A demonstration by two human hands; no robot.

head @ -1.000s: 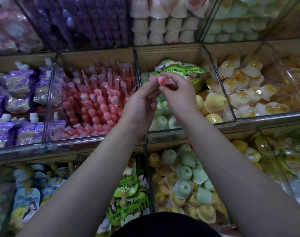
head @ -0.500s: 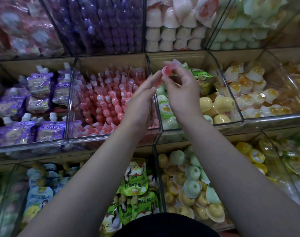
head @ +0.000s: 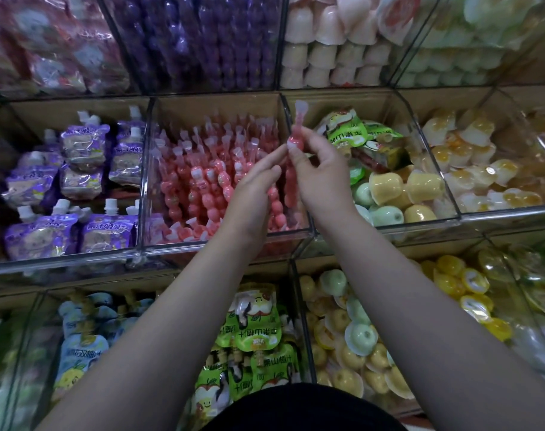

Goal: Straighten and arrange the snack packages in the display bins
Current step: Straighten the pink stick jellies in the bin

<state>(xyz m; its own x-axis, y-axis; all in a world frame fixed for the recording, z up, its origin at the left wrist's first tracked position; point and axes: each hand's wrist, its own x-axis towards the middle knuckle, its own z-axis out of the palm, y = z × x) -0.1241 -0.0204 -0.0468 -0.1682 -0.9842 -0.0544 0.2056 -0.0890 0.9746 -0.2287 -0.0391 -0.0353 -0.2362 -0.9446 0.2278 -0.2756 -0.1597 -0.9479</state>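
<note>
Nearest, the low row of clear bins holds blue pouches (head: 78, 340), green pouches (head: 254, 334) and, to the right, yellow and green jelly cups (head: 355, 337). Both forearms reach over this row to the middle one.

The left hand (head: 252, 194) has its fingers straight, their tips against a pink jelly stick (head: 296, 140); its grip is loose and closes on nothing. The right hand (head: 322, 175) pinches the same stick between thumb and fingertips, so this grip is closed on it. The stick stands nearly upright, with its pale top pointing far and its beaded lower part hanging between the two hands. It is held in the air over the clear divider, with the bin of pink sticks (head: 202, 181) on the left and a bin of green packets and yellow cups (head: 398, 188) on the right.

Purple pouches (head: 78, 169) fill the bin further left, and orange-and-white cups (head: 470, 157) the one further right. The far row shows purple sticks (head: 202, 42) and pale pink cups (head: 327, 48), both blurred.
</note>
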